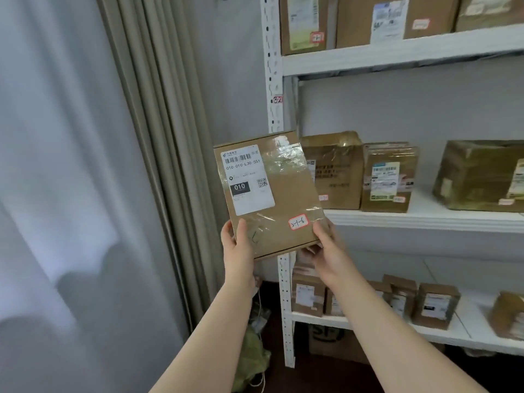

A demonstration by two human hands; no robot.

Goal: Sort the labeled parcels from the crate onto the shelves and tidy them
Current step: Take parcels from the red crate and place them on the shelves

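Parcel (pixel 269 191), a flat taped carton held up before the shelf post (pixel 275 114), looks light and stiff, its tape probably slick; left hand (pixel 237 246) and right hand (pixel 326 246) each grip a bottom corner, thumbs on its face. Right of the post, box-lined white shelves (pixel 425 219); left of it, a curtain (pixel 158 137).

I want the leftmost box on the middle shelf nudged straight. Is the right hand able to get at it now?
Probably not yet: the right hand grips the held parcel at a lower corner, and the parcel partly hides the leftmost box.
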